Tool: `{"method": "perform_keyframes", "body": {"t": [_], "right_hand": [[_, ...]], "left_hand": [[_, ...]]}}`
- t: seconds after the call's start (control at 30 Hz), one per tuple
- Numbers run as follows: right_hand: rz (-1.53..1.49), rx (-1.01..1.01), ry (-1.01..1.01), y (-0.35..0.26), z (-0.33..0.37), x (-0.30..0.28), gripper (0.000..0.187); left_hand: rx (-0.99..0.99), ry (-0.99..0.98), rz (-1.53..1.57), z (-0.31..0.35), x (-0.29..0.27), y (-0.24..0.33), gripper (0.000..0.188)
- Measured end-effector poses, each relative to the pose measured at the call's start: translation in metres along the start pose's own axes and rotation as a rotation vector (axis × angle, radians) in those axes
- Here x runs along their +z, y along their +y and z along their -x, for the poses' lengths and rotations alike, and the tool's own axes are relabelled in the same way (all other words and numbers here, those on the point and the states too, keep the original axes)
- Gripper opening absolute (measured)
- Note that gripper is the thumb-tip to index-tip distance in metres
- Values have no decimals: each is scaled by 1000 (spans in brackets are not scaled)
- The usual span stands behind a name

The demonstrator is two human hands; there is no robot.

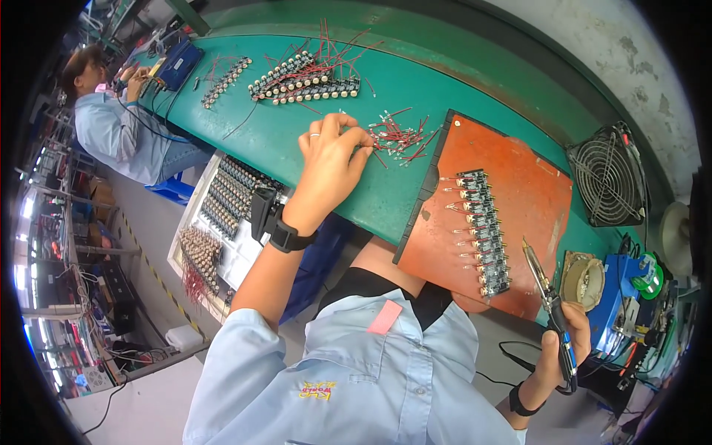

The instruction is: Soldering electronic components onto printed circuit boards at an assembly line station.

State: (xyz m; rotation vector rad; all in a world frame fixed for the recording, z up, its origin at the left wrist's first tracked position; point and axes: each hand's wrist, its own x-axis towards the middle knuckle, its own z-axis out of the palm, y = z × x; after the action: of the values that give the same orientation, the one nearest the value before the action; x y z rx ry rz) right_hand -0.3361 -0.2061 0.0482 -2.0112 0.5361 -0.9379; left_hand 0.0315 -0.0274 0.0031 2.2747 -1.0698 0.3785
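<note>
My left hand [332,157], wearing a ring and a dark wrist strap, is at the near edge of a loose pile of short red wires [400,138] on the green table. Its thumb and index finger come together in a pinch at the pile; what lies between them is too small to make out. Low on the right, my right hand [569,343] grips a soldering iron [558,320], its tip pointing up and away. On an orange work mat [437,252] between the hands lies a column of small black components [480,233] with metal leads, apart from the iron's tip.
Rows of components with red wires [304,81] lie farther back. At right stand a fan [608,174], a round tip-cleaner tin [584,282], a blue soldering station [617,300] and a green solder spool [648,276]. A parts tray [236,248] is at left; a co-worker [111,126] sits beyond.
</note>
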Motion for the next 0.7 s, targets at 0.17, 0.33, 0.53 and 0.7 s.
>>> {"method": "perform_keyframes", "body": {"t": [0.17,0.33,0.53,0.7], "right_hand": [[-11,57,-33,1,6,-8,49],[-36,56,-45,6,6,-10,49],[-62,75,-49,5,2,-6,50],[-69,49,-36,1,0,-3,49]], "left_hand": [[46,-114,-32,2,-1,8,10],[97,-190,5,22,-9,23,10],[58,-68,38,9,-5,28,10],[103,-18,19,0,16,41,12]]}}
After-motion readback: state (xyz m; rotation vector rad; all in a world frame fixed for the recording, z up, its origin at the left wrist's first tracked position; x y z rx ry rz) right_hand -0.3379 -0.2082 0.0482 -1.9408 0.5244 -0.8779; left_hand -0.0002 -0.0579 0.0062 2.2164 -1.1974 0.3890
